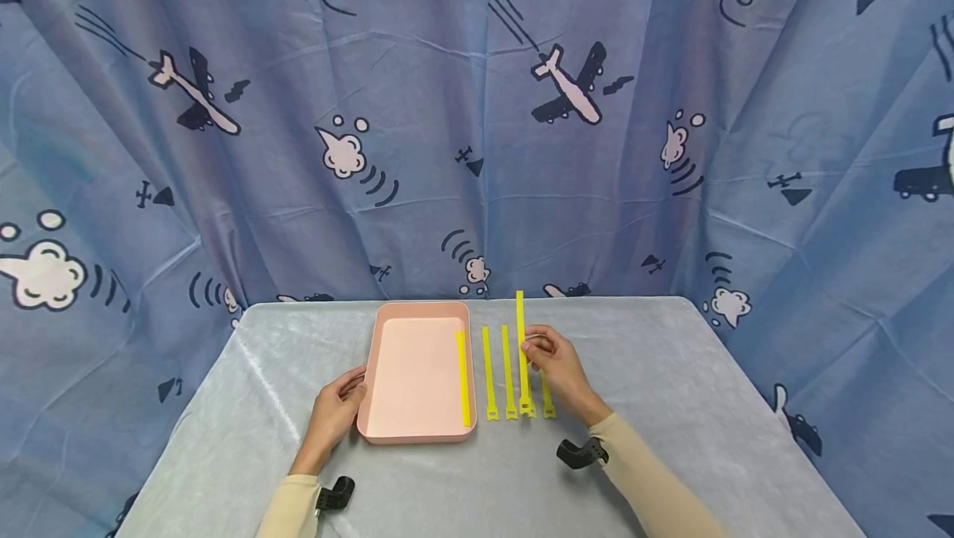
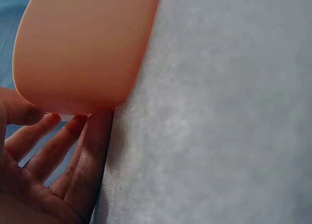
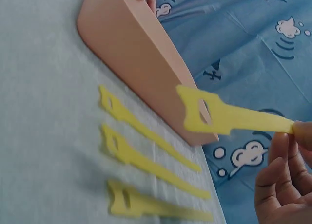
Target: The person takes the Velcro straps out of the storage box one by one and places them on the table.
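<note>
My right hand (image 1: 557, 366) pinches a yellow hook-and-loop cable tie (image 3: 248, 119) between thumb and fingers. Its slotted head points towards my body, and it is raised over the table. Below and beside it, several more yellow cable ties (image 1: 489, 377) lie in a row on the cloth, some partly hidden by the raised one and the hand. One cable tie (image 1: 464, 381) lies along the right side inside the pink tray (image 1: 413, 439). At the tray's left wall, my left hand (image 1: 333, 412) touches the outside with fairly straight fingers, the thumb near the rim in the left wrist view.
A pale grey cloth (image 1: 246, 422) covers the table. Behind it hangs a blue curtain (image 1: 417, 215) printed with airplanes and clouds, close to the table's back edge. Dark devices (image 1: 337, 493) are strapped at both wrists.
</note>
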The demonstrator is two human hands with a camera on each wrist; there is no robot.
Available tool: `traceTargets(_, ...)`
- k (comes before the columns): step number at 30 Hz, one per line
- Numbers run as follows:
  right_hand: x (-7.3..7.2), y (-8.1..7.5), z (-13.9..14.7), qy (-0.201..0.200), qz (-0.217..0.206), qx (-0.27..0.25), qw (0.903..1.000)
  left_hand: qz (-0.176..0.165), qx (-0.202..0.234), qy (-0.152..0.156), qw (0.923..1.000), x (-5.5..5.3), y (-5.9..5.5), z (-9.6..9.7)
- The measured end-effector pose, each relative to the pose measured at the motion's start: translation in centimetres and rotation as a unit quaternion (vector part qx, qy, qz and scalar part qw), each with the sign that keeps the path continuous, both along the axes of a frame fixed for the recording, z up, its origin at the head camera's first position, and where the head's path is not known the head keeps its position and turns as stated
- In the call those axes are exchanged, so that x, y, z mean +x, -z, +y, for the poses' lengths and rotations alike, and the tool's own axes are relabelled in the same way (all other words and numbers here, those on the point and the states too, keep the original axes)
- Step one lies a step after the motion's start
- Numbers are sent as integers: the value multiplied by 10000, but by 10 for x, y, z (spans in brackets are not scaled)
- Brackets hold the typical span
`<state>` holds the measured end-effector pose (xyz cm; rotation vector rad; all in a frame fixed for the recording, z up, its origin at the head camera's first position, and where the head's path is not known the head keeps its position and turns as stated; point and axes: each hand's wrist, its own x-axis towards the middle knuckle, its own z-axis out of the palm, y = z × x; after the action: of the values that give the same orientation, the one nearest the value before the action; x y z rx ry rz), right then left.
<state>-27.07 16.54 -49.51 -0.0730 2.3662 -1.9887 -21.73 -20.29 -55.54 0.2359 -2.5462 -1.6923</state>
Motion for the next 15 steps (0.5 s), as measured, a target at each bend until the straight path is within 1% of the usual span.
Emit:
traceTargets(1, -1, 2, 3, 29, 27, 42, 10000, 0, 4, 2, 10000, 0, 1, 0)
traceTargets(4, -9, 16, 11, 141, -5, 197, 9997, -25, -19, -22, 10000, 0, 0, -1)
traceTargets(9, -10, 20, 23, 258, -4, 345, 9991, -53, -70, -75, 9999, 1, -1, 0)
traceTargets(15, -11, 26, 39, 312, -24, 406, 9987, -67, 0, -31, 10000, 0, -2, 0)
